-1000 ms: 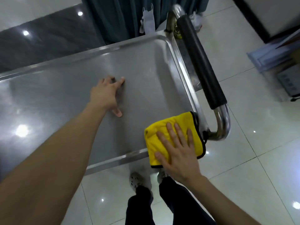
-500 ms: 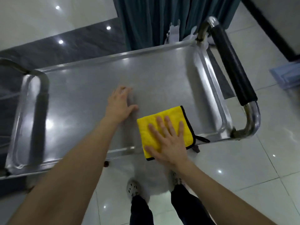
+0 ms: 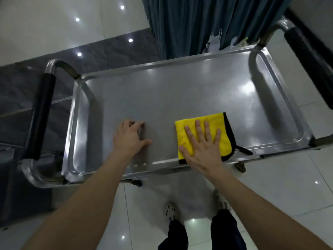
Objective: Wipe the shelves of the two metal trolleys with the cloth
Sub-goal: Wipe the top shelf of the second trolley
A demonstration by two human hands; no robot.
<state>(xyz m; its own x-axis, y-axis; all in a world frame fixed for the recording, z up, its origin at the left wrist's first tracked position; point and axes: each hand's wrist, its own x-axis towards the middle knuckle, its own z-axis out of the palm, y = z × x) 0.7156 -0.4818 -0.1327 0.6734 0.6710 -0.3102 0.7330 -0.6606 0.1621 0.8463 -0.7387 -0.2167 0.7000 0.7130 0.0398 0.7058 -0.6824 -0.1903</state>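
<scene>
- Right hand flat, fingers spread, pressing yellow cloth onto trolley shelf; cloth under palm, by near rim.
- Left hand open, resting on bare shelf beside cloth, apart.

Steel trolley, top shelf seen from above, raised rim all round. Black-padded handles: left handle, right handle. Yellow cloth with black edging lies folded near the front rim, right of centre. Right hand flat on the cloth, fingers spread. Left hand on bare metal beside it, fingertips pressed down, apart from the cloth. Dark curtain behind the trolley. Pale glossy tiled floor; shoes visible below.
</scene>
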